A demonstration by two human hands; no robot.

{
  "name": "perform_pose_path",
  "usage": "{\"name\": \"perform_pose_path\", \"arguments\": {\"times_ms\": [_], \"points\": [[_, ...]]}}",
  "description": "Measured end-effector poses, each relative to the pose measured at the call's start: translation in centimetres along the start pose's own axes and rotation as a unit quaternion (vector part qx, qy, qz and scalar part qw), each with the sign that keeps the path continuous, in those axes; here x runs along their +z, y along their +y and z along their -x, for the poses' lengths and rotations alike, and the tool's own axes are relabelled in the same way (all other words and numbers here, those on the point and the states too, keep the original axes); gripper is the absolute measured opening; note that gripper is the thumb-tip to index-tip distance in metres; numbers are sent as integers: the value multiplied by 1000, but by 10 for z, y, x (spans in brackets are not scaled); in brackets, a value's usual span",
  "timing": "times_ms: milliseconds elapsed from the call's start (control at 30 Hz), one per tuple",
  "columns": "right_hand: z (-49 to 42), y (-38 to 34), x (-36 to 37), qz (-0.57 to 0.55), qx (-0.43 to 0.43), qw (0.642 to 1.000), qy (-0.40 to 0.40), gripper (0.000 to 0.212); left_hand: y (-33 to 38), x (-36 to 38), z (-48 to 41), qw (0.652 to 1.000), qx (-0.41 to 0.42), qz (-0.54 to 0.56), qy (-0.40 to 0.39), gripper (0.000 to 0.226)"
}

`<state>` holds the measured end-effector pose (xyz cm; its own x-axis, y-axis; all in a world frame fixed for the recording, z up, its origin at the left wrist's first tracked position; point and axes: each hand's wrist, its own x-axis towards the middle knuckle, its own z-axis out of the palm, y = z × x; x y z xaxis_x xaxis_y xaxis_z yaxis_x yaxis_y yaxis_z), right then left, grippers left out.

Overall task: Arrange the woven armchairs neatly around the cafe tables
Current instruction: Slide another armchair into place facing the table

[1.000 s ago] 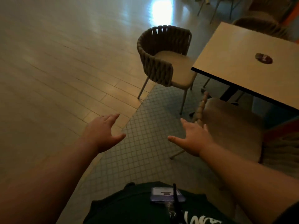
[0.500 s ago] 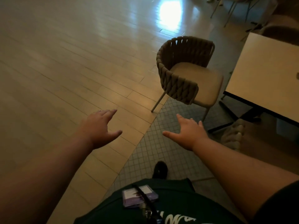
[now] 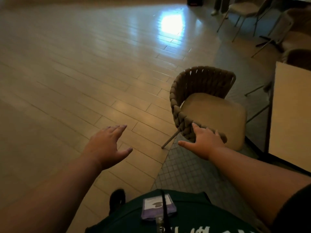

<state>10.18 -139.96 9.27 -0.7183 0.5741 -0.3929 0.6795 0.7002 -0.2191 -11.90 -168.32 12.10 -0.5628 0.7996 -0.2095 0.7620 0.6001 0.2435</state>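
Observation:
A woven armchair (image 3: 207,105) with a brown braided back and a tan seat cushion stands on thin metal legs at the seam between wood floor and small grey tiles. Its open front faces a pale cafe table (image 3: 291,115) at the right edge. My right hand (image 3: 204,142) lies with spread fingers on the near woven armrest, without a closed grip. My left hand (image 3: 107,145) hovers open over the wood floor, left of the chair and apart from it.
More chairs (image 3: 242,9) with thin legs stand at the back right, near a person's legs (image 3: 220,5). Another woven chair back (image 3: 299,60) shows behind the table. Broad wood flooring (image 3: 75,73) spreads to the left. My shoe (image 3: 117,197) and badge (image 3: 158,208) are below.
I have stepped closer to the armchair, which now looks larger and nearer. My right hand has moved forward from mid-air onto its near armrest. The left hand stays open.

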Motion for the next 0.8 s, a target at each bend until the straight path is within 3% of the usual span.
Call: {"name": "perform_pose_path", "arguments": {"times_ms": [200,367,533,800], "points": [[-109,-40,-1,-28,89,995,30,119,-83,-40,-154,997,68,-29,0,97],[-166,-74,-12,-77,183,980,22,127,-129,-91,-269,983,141,-100,-54,101],[-215,-85,-23,-116,247,962,11,123,-105,-117,-390,961,231,-135,-75,97],[-299,-34,-44,-148,300,942,-29,123,-26,-115,-571,911,340,-202,-115,96]]}}
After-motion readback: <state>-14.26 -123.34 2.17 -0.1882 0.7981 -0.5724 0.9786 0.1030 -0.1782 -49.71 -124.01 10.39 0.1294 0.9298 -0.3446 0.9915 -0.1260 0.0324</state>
